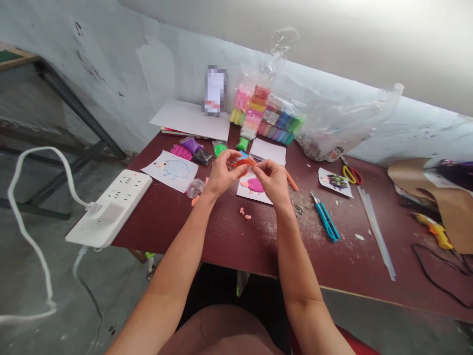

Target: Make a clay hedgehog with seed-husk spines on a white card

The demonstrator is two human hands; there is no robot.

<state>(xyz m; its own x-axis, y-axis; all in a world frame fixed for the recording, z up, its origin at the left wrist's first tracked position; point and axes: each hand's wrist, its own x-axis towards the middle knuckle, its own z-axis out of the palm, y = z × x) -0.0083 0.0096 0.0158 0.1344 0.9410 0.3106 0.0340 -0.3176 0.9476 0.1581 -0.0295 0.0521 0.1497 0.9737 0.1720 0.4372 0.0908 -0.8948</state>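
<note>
My left hand (222, 173) grips an orange curved piece (244, 163), ring-like in outline, between thumb and fingers. Close beside it, the fingertips of my right hand (271, 178) are pinched together near the orange piece's edge; what they hold is too small to make out. Under both hands lies a card (260, 198) bearing a magenta clay hedgehog (254, 185) with a pinkish snout. Small salmon clay bits (245, 215) lie on the table in front of it. Left of my left hand sits a clear plastic wrapper (195, 188), with salmon clay next to it.
A hedgehog drawing (176, 168) lies left, near a white power strip (111, 207). Clay packs (266, 116) stand at the back. On the right are teal-handled scissors (325, 219), a finished hedgehog card (335, 182), glue sticks (377, 234) and a yellow glue gun (434, 230).
</note>
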